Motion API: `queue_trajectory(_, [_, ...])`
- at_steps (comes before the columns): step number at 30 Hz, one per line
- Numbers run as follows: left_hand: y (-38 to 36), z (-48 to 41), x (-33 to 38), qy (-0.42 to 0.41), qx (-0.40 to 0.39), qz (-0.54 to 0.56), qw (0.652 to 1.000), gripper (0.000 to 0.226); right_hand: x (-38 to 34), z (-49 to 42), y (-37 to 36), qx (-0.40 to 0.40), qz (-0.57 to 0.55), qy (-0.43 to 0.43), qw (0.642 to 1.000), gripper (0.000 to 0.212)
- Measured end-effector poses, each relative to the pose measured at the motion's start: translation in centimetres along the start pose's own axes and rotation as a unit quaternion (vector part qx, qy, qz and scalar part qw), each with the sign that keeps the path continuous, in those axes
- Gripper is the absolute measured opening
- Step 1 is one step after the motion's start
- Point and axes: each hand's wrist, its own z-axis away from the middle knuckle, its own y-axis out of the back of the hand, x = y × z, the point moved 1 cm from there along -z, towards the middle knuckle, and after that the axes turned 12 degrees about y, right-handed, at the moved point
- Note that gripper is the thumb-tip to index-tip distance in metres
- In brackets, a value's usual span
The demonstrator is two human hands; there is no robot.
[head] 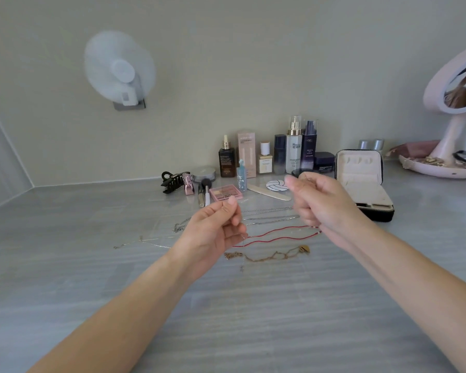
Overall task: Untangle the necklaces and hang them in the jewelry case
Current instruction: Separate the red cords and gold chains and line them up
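Early days, by the look of it: nothing seen hanging in the jewelry case [361, 173] yet, and most of the necklaces lying loose toward the middle of the worktop [92, 265]. Laid out there in rough rows, apart rather than knotted: silver chains [272, 218] farthest back, a red cord [277, 231] in front of them, a gold chain [269, 257] with a dark-and-gold pendant nearest the front edge, and a fine pale chain [141, 240] off toward the left. Raised above these, the left hand [213, 232], thumb and fingertips pinched on a thin chain [242, 250], a small charm dangling below the palm. Beside it to the right and a little higher, the right hand [320, 203], fingers curled, thumb against forefinger as if pinching the other end; too blurred, and the chain too fine, to tell holding from empty. Left to do, judging from this: hanging the chain in hand, then each of the rest in turn. Standing open toward the back right of the worktop, the case: lid upright, cream lining, a row of small tabs near the top with nothing visibly on them; pale base trays, contents not discernible. Farther right, the dish [425, 172] of a pink mirror stand, holding hair ties and small oddments.
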Motion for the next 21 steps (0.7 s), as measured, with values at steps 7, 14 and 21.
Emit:
queue_trajectory(7, [-0.2,0.2,-0.3,0.057,-0.012,-0.038,0.998,0.009,-0.3,-0.4,1.0,0.022,-0.096,-0.035,0.995,0.05])
queue_trajectory(14, [-0.2,0.4,-0.3,0.105,0.002,-0.104,0.989,0.008,-0.9,0.1,2.7,-0.349,0.065,-0.08,0.931,0.027])
queue_trajectory(21, [-0.7,0.7,-0.6,0.12,0.0,-0.148,0.982,0.006,-0.2,1.1,1.5,-0.504,0.26,-0.143,0.811,0.019])
